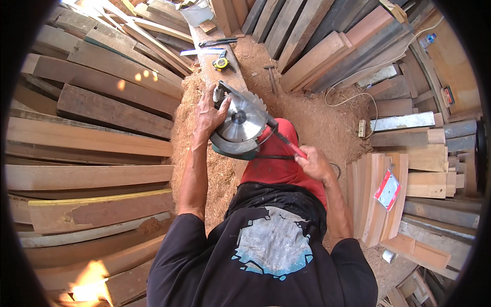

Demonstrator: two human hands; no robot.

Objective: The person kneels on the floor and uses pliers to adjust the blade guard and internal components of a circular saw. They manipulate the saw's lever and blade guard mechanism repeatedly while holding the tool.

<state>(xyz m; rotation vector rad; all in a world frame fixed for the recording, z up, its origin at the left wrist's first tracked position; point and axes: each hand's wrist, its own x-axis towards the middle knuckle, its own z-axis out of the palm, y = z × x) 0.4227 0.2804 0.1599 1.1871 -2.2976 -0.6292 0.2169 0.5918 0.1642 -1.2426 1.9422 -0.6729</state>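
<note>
A circular saw (254, 102) with a toothed round silver blade rests against my lap, its blade face turned up toward me. My left hand (209, 113) grips the saw by its metal base at the upper left, thumb over the edge beside the blade. In my right hand (315, 165) is a red-handled tool (284, 137); its dark metal head lies at the blade's right edge, and I cannot make out its exact kind. The saw's green body shows only in part beneath the blade.
Ahead lies a wooden plank (236, 77) bearing a yellow tape measure (221, 63), black pliers (217, 42) and a white bucket (198, 14). A hammer (271, 78) lies on sawdust. Timber stacks (117, 100) flank both sides. A pale cord (340, 104) with a socket (362, 128) runs at right.
</note>
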